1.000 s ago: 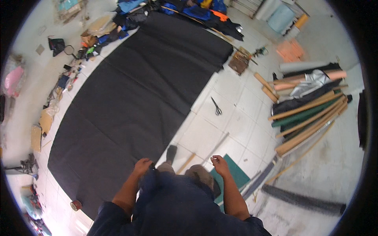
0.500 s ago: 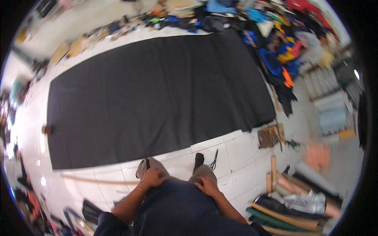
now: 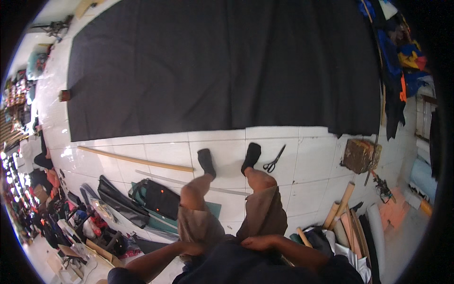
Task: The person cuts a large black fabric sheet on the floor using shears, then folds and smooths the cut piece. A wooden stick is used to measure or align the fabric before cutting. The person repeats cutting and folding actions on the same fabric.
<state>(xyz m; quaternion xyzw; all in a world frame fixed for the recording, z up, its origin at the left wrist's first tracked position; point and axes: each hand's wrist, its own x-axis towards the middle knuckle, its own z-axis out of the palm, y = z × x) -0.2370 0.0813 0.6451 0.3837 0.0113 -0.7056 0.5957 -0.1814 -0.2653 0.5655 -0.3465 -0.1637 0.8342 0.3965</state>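
A large dark grey fabric sheet (image 3: 213, 71) lies spread over the white tiles in front of me. I stand at its near edge, feet apart. My left hand (image 3: 193, 249) is at the top of my brown shorts (image 3: 260, 215), its fingers mostly hidden. On the other side of my waist, my right hand (image 3: 257, 242) rests with curled fingers by the hem of my dark shirt; what they hold, if anything, is hidden. Black-handled scissors (image 3: 274, 158) lie on the floor just right of my right foot, short of the fabric.
A wooden stick (image 3: 137, 158) and a metal ruler (image 3: 217, 190) lie across the floor near my feet. Left of my legs is a black bag (image 3: 158, 199). A worn block (image 3: 362, 155) sits off the fabric's right corner. Rolls of material (image 3: 345, 217) lie at right.
My legs have straightened from a bent stance. Both hands have moved from my thighs up to my waist. The view has tipped down, showing more floor around my feet.
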